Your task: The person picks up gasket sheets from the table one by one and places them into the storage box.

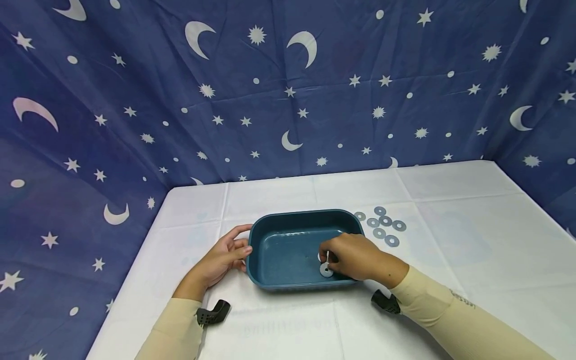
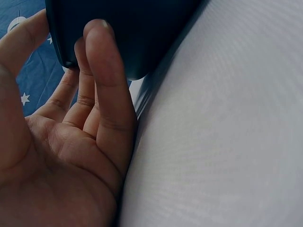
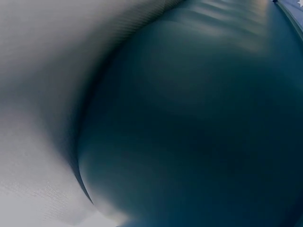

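A dark teal plastic bin (image 1: 288, 286) sits on the white table. My left hand (image 1: 227, 257) is at the bin's left end, its relaxed fingers (image 2: 108, 71) touching the outer wall. Inside the bin, toward its front right, my right hand (image 1: 353, 255) reaches down with curled fingers. Thumb and forefinger pinch a washer seen nearly edge-on, mostly hidden by the fingers. Another flat metal washer (image 1: 326, 270) shows right below the fingertips. In the right wrist view the bin's outer wall (image 3: 189, 118) fills most of the frame and the hand is out of sight.
Several loose grey washers (image 1: 392, 241) lie on the white tablecloth (image 1: 472, 240) to the right of the bin, near its back corner. A blue curtain (image 1: 270, 110) with moons and stars hangs behind the table and at both sides. Black wrist mounts (image 1: 213, 313) sit at both cuffs.
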`<state>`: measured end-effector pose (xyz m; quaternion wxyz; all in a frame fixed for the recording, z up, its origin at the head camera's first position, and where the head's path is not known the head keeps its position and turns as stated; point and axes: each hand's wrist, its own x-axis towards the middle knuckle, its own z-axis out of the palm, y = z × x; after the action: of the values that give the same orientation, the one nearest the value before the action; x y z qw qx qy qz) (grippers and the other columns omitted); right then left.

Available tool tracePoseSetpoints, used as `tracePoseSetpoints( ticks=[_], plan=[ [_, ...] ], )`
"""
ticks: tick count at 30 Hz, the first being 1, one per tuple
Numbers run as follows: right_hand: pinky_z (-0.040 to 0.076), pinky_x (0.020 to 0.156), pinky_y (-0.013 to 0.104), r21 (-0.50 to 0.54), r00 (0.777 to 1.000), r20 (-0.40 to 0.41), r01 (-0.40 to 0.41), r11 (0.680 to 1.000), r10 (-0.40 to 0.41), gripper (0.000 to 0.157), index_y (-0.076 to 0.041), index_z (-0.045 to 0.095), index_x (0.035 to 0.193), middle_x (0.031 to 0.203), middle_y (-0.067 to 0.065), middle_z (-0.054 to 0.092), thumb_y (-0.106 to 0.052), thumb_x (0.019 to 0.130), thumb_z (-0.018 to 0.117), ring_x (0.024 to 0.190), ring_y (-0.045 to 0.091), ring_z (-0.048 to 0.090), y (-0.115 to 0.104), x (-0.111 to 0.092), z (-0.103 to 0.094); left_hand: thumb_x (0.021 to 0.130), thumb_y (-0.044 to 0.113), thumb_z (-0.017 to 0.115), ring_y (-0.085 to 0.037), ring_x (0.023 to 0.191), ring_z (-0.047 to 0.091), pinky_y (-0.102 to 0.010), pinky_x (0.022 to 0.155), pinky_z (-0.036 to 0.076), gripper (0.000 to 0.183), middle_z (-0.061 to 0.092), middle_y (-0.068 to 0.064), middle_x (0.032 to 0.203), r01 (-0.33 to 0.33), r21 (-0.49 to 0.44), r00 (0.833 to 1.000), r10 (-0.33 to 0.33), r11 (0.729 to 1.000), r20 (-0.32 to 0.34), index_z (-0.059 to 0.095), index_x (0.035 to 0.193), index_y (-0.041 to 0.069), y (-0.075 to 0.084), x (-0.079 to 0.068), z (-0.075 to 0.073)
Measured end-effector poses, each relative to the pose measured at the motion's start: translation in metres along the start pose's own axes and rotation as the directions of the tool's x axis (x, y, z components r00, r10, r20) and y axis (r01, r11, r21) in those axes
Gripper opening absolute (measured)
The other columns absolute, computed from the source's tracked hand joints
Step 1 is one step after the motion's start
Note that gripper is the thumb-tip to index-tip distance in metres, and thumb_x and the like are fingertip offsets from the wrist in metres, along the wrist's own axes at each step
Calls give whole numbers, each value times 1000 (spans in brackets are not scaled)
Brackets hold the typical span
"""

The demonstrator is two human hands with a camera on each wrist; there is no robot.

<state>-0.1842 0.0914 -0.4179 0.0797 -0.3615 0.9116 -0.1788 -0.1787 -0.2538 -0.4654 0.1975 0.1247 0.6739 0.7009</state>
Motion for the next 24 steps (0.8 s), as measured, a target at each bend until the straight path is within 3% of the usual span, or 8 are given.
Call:
tracePoseSetpoints(
  ticks=[24],
  plan=[
    [40, 55, 22, -67, 1000, -17, 18, 998, -19, 8, -19, 74, 85, 68, -15, 56, -14, 84, 80, 61, 2, 48, 0, 0, 2, 99, 11, 61, -7, 68, 63, -24, 60, 58, 63, 63, 2, 93, -2, 13, 1000, 2, 1000, -1, 28, 153, 8, 0, 1, 0]
  ],
)
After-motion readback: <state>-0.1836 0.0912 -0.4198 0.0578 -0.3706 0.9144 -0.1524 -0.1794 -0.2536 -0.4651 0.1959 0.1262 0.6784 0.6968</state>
